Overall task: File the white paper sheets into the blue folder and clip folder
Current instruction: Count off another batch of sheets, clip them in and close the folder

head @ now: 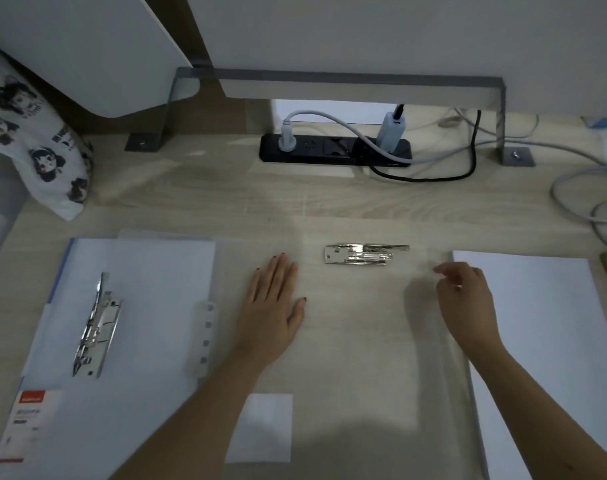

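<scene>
Pressing the left hand (274, 306) flat, fingers straight and close together, on the clear plastic clip folder (357, 341), its silver metal clip (361, 255) lying just beyond the fingertips. Holding the right hand (466, 299), fingers loosely curled, at the left edge of the stack of white paper sheets (544, 334); pinching anything or not, impossible to tell.

No wording could be read anywhere. A paper label (25, 427) with red bands at top and bottom sat on the blue folder (97, 420), its print too blurred. The small lettering among the cartoon faces on the white cloth (42, 143) was likewise illegible.
</scene>
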